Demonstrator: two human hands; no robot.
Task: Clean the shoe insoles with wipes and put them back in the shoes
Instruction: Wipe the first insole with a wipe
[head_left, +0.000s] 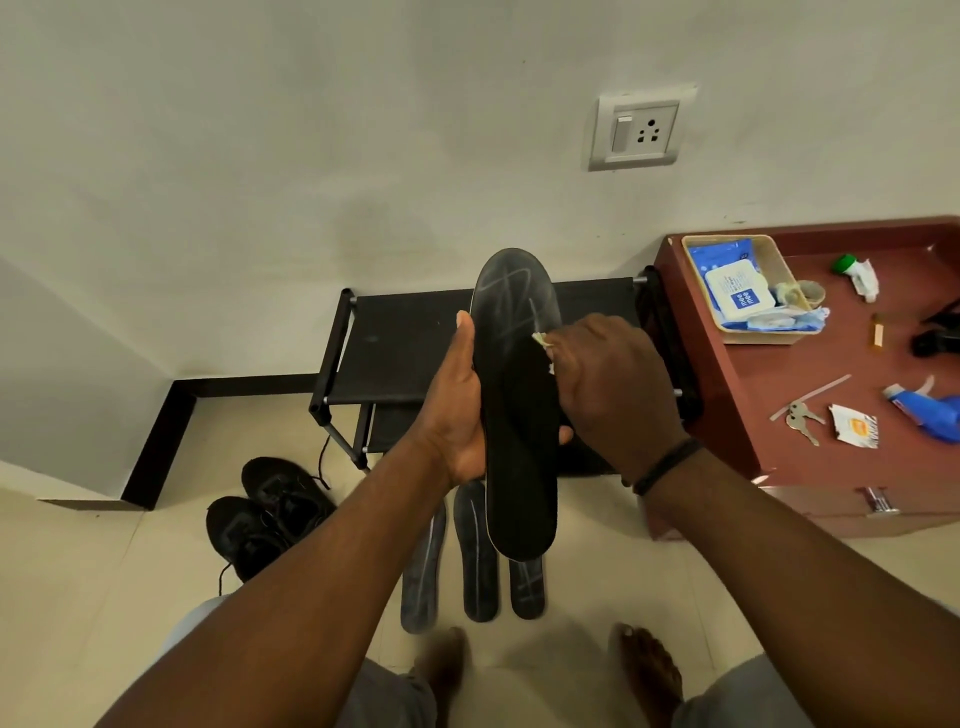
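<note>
Above the rack (395, 353): one black insole (519, 415), upright, toe up. Left hand (457, 410) grips its left edge, thumb along the side. Right hand (613, 384) curls around a wipe (541, 340), pressing it on the insole's right side. Below the rack, on the floor: three insoles (475, 561), side by side; shoes (265, 514) to their left. Right of the rack: cabinet (779, 467) bearing a tray (779, 332) with a wipes pack (735, 293).
</note>
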